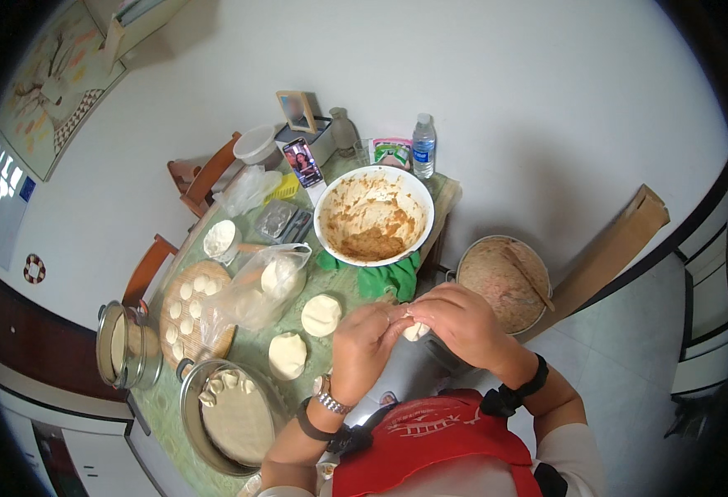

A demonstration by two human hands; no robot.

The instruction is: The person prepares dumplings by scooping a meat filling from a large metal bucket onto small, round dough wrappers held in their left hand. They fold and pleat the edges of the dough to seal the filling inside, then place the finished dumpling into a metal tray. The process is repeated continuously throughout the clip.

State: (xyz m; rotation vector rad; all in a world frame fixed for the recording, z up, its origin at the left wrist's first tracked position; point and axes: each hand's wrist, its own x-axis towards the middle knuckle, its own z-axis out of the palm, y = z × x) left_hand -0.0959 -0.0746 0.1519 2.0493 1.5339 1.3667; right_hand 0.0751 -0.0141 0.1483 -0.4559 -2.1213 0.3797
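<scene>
Between my fingers is a small white dough dumpling (415, 332), held in front of my red apron. My left hand (364, 348) pinches its edge from the left, and my right hand (454, 320) closes on it from the right; the fingers hide part of it. Flat dough rounds (321, 315) lie in stacks on the green tabletop to the left. Beyond them a white bowl (423, 233) holds brown filling (373, 245) low on its near side. A round steamer pot (191, 428) at the lower left has several dumplings (230, 378) along the far edge of its lined tray.
A wooden board (227, 341) with small dough pieces, a plastic bag (239, 307) around dough and a flour container (221, 241) stand at left. Behind are a phone (302, 163) and a water bottle (423, 149). A pot of pinkish mixture (494, 279) stands right of the table, beside a cardboard box (612, 239).
</scene>
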